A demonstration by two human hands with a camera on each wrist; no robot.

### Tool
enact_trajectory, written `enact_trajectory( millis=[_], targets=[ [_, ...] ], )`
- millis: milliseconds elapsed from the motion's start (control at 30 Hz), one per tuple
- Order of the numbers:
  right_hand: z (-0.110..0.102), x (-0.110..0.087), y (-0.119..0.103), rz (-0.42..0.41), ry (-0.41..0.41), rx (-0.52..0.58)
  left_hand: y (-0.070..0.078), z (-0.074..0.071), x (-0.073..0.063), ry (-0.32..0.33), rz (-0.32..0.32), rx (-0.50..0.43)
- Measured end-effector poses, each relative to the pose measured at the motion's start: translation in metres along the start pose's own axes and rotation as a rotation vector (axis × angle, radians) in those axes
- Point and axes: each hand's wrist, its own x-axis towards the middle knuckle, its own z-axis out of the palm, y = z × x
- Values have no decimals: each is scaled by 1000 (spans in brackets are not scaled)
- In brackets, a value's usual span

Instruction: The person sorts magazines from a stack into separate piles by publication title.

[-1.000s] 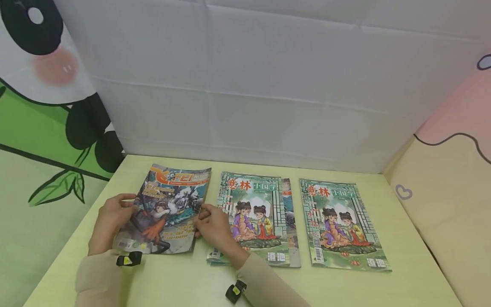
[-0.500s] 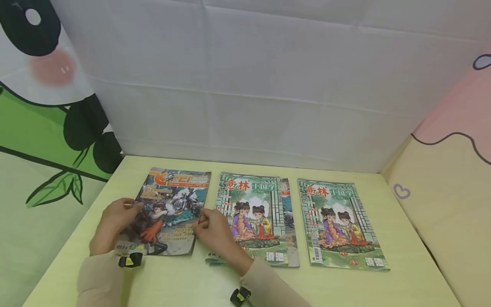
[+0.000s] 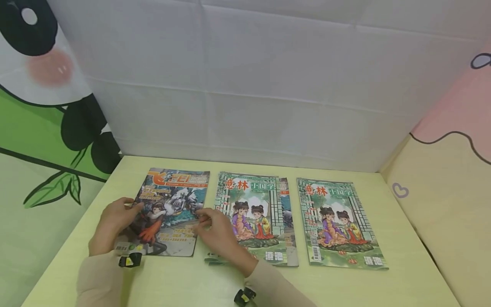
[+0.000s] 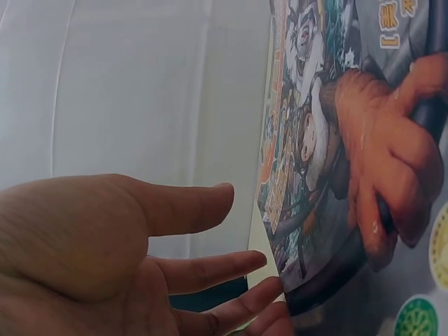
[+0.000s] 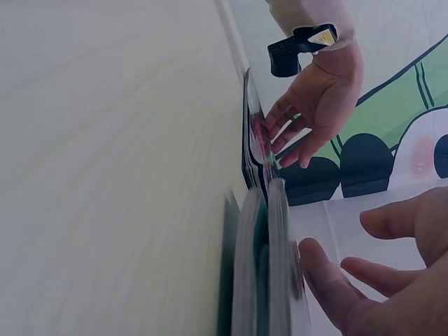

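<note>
A magazine with an orange FEI title lies flat at the left of the table, its cover showing a fighter with a red glove. My left hand is at its left edge, fingertips right at the border; in the left wrist view the thumb and fingers are extended beside the cover. My right hand is by its right edge, partly over the middle pile. The right wrist view has this hand's fingers apart, with nothing between them. Green magazines lie in the middle on top of another FEI magazine.
Another green magazine lies at the right of the pale yellow table. A white cloth wall stands along the back edge, with cartoon-printed panels at the sides.
The FEI magazine, tilted a second ago, now lies straighter and flat, its top edge nearer me. The right hand's fingers have loosened from its right edge. The left hand has barely moved.
</note>
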Motion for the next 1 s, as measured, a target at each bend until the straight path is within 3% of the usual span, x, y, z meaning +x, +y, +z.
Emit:
enact_trajectory(
  millis=[233,467,767,1000],
  targets=[
    [-20,-3,-1,-38,88,26,12,2,-2,83,46,-35],
    [-52,-13,1,-120,171,19,42,15,-11,113,111,-76],
    [-99,-37,5,-108,263,-57,87,41,-25,85,246,-133],
    [-131,-54,18,-54,325,-111,107,60,-31,45,406,-203]
  ],
)
